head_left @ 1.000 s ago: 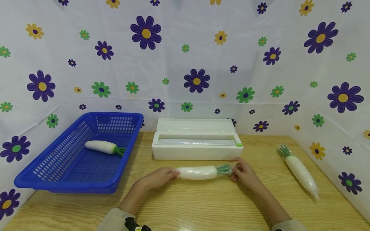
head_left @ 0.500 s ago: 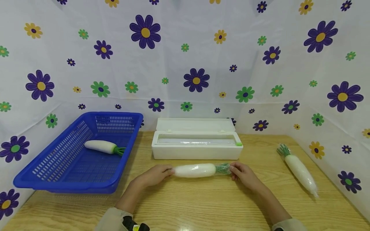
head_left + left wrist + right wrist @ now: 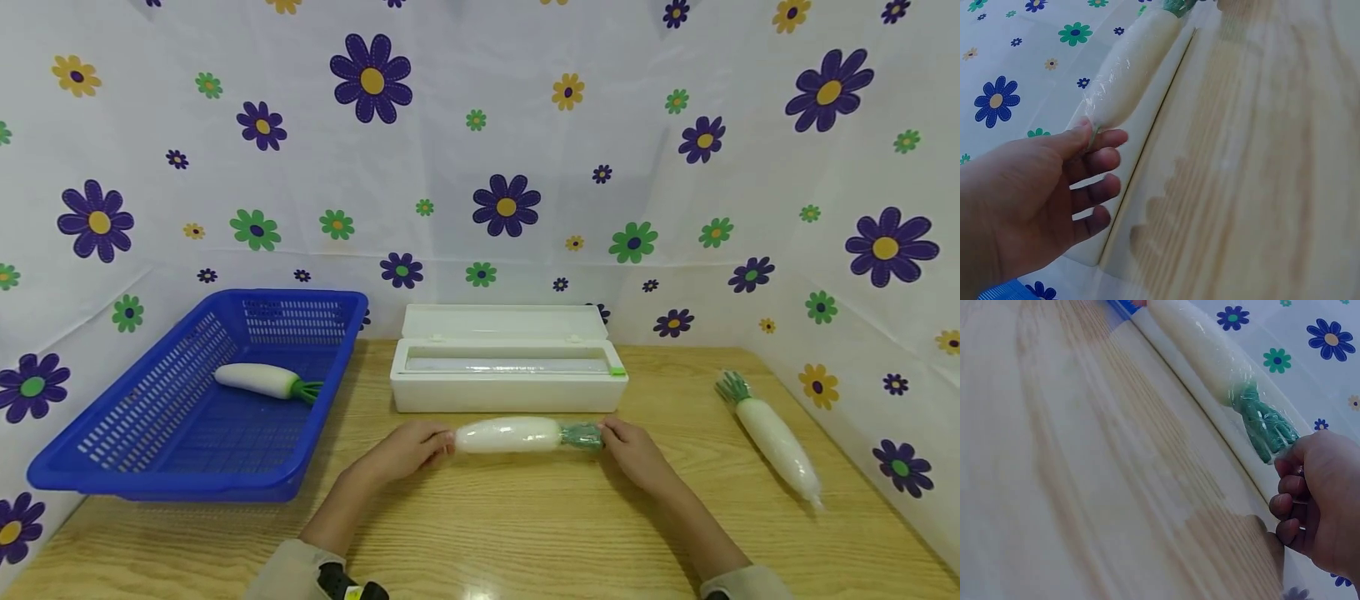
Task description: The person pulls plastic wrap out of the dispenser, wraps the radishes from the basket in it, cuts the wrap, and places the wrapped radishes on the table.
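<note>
A white radish (image 3: 508, 435) wrapped in clear plastic film lies crosswise between my two hands, its green stems to the right. My left hand (image 3: 411, 450) pinches the film at the radish's tip between thumb and forefinger; in the left wrist view the other fingers (image 3: 1096, 195) curl loosely below. At the stem end, my right hand (image 3: 633, 454) pinches the film just past the green stems (image 3: 1264, 425). Behind the radish stands a white cling film box (image 3: 510, 392) with its lid raised and a roll (image 3: 506, 365) inside.
On the left a blue plastic basket (image 3: 288, 462) holds an unwrapped radish (image 3: 255, 379). Another film-wrapped radish (image 3: 776, 446) lies at the right of the wooden table (image 3: 525, 533). A flower-patterned cloth (image 3: 435, 150) hangs behind and at both sides.
The radish has shifted slightly away from me, toward the box, with both hands. My right hand's raised forefinger has come down onto the film at the stem end.
</note>
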`<state>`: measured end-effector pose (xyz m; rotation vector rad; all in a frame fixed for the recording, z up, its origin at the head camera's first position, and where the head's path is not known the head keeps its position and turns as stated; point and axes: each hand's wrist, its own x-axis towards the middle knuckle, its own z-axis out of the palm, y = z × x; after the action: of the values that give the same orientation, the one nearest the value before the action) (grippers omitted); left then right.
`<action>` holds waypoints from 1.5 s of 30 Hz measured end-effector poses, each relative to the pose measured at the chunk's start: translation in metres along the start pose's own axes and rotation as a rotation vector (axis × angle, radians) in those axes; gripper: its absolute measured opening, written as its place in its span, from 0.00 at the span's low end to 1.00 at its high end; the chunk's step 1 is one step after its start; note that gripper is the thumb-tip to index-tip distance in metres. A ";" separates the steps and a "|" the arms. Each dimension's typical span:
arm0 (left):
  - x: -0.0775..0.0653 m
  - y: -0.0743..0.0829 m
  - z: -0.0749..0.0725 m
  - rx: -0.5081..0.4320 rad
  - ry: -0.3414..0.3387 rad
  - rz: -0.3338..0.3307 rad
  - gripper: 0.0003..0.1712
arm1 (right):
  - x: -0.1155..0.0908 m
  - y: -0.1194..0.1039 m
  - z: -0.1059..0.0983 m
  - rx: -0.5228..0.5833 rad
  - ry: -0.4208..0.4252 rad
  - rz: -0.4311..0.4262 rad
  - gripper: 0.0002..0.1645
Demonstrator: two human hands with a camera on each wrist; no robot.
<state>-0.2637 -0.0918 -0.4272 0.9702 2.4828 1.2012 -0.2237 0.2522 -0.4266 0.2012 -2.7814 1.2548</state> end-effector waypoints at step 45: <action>-0.007 -0.006 -0.005 -0.227 -0.156 -0.065 0.17 | -0.001 0.004 0.005 -0.151 -0.037 -0.122 0.18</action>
<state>-0.2637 -0.1018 -0.4294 0.8796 2.1853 1.2984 -0.2235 0.2515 -0.4331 0.3794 -2.8300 1.0197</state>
